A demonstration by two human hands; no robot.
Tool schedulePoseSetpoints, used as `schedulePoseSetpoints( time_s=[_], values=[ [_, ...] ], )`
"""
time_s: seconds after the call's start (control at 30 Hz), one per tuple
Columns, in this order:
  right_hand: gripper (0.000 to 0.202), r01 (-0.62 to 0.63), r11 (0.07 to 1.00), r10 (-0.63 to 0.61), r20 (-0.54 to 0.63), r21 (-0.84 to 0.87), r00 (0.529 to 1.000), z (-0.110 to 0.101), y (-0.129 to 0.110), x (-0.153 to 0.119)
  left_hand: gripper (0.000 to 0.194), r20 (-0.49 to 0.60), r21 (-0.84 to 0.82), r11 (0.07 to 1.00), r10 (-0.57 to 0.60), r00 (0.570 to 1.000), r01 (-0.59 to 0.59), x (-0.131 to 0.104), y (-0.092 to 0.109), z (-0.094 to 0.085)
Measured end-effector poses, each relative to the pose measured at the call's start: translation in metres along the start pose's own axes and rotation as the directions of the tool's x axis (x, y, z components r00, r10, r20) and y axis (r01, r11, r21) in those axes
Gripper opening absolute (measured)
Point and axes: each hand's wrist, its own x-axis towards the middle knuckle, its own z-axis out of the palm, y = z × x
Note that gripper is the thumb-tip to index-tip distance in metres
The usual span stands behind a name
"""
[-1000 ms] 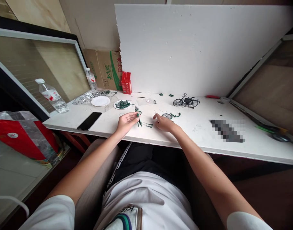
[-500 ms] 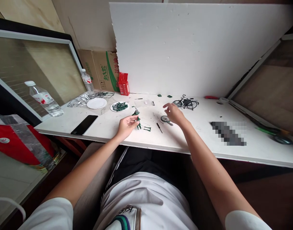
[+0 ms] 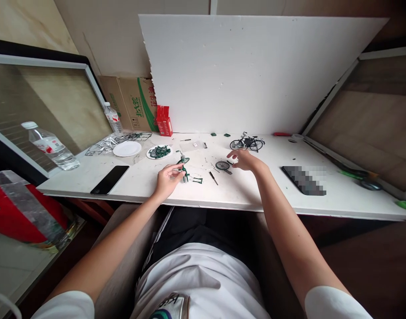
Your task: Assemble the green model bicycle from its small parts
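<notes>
While the left hand (image 3: 169, 179) keeps its thumb and fingers pinched together, a partly built green model bicycle (image 3: 183, 169) is caught between their tips, just above the near part of the white table (image 3: 141, 181). Its handlebar and one wheel point away from the person, and green frame parts stick out toward the near side. Just right of it lies a small green frame-shaped part (image 3: 197, 180).

The right hand (image 3: 244, 160) hangs over the table with its fingers curved and its thumb and forefinger parted. A dark curved piece (image 3: 230, 162) shows by the thumb; whether the two touch, I cannot tell. Just left of that piece a loose spoked wheel (image 3: 222, 165) lies flat, and a slim dark tool (image 3: 213, 178) rests between the wheel and the table's near edge.

Beyond the right hand stands a black model bicycle (image 3: 247, 142), with two small green pieces (image 3: 227, 135) farther back. Beyond the left hand a white plate (image 3: 170, 153) carries a heap of green parts; a second white plate (image 3: 127, 149) sits to its left, before a tangle of part frames and clear wrapping. A black phone (image 3: 110, 180) lies near the left front edge. Two water bottles (image 3: 50, 146), a carton (image 3: 130, 104) and a red box (image 3: 164, 120) stand toward the back left.
</notes>
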Motion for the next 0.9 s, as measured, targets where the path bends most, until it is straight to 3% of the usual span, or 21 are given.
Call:
schedulePoseSetpoints(
  time_s=[0.33, 0.67, 0.77, 0.9],
  values=[
    [0.058, 0.005, 0.998, -0.011, 0.111, 0.056, 0.994, 0.006, -0.001, 0.0, 0.049, -0.032, 0.02, 1.0, -0.014, 0.999, 0.015, 0.001, -0.002, 0.001],
    [0.048, -0.024, 0.994, 0.018, 0.055, 0.107, 0.998, 0.016, 0.004, 0.006, 0.05, -0.004, -0.009, 0.998, -0.063, 0.998, 0.063, 0.001, 0.0, 0.001],
    [0.037, 0.012, 0.989, -0.013, 0.002, 0.15, 1.0, 0.014, 0.002, 0.005, 0.051, 0.0, -0.018, 0.998, -0.065, 0.998, 0.065, 0.001, 0.001, 0.001],
    [0.028, 0.154, 0.926, -0.083, -0.213, 0.345, 0.974, 0.007, -0.006, 0.003, 0.051, 0.021, -0.026, 0.998, -0.063, 0.998, 0.063, 0.001, 0.0, 0.001]
  ],
)
